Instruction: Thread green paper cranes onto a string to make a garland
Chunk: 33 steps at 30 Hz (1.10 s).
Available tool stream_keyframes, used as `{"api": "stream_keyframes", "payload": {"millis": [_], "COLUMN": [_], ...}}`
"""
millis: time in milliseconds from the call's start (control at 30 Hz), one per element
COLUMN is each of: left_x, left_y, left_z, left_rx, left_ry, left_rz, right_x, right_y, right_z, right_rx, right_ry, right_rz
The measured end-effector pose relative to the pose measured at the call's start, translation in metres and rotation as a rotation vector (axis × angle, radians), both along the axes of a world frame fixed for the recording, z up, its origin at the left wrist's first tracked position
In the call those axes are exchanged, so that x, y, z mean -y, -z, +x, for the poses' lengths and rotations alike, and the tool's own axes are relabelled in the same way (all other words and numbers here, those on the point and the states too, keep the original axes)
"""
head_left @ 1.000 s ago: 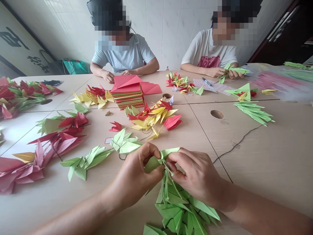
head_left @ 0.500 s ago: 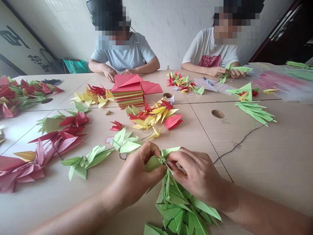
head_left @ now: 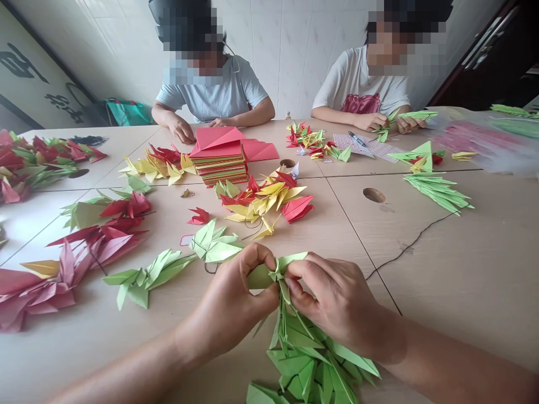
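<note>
Head view: we look forward and down across a pale wood-toned table (head_left: 463, 269) and over our own bare forearms.

Left hand: our left hand (head_left: 233, 300) is clamped on a light green origami paper crane (head_left: 263, 276), with the fingers curled over the paper.

Right hand: our right hand (head_left: 341, 303) pinches that crane from the other side, so both hands are close together with the paper between them.

Held crane: it sits between our hands, directly above a bunch of folded green paper cranes (head_left: 303, 359) that lies on the table's near part.

Beside the hands: two light green paper cranes (head_left: 214, 245) lie to the left, just past our left hand, and a long mass of red and pink paper cranes (head_left: 54, 286) lies farther left. A thin dark thread (head_left: 412, 244) runs across the table to the right.

Table middle: a stack of coloured paper sheets (head_left: 221, 165) with folded red paper on top stands beyond a heap of red and yellow paper cranes (head_left: 265, 202).

Co-workers: a person in a grey T-shirt (head_left: 210, 95) has both hands near that stack. A person in a white T-shirt (head_left: 357, 84) holds a green paper crane (head_left: 406, 118).
</note>
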<state>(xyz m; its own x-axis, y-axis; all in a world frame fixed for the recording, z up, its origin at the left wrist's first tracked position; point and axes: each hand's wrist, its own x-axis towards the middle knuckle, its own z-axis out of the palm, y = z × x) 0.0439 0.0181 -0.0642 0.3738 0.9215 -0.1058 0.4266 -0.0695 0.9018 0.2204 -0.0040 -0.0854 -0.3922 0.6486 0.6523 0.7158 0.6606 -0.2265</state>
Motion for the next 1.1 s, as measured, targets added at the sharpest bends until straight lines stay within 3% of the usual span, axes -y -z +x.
{"api": "stream_keyframes", "payload": {"millis": [400, 633, 1100], "left_x": [-0.0016, 0.0013, 0.0010], "left_y": [0.0040, 0.0063, 0.0026], "left_z": [-0.0014, -0.0004, -0.0006], "left_rx": [0.321, 0.185, 0.225], "left_ry": [0.064, 0.003, 0.009], "left_rz": [-0.129, -0.041, -0.054], "right_x": [0.0006, 0.0034, 0.0001], "right_y": [-0.0033, -0.0033, -0.0035], "right_z": [0.0004, -0.0013, 0.0032], "right_rx": [0.006, 0.008, -0.107], "right_ry": [-0.004, 0.001, -0.015], "right_rz": [0.018, 0.013, -0.101]}}
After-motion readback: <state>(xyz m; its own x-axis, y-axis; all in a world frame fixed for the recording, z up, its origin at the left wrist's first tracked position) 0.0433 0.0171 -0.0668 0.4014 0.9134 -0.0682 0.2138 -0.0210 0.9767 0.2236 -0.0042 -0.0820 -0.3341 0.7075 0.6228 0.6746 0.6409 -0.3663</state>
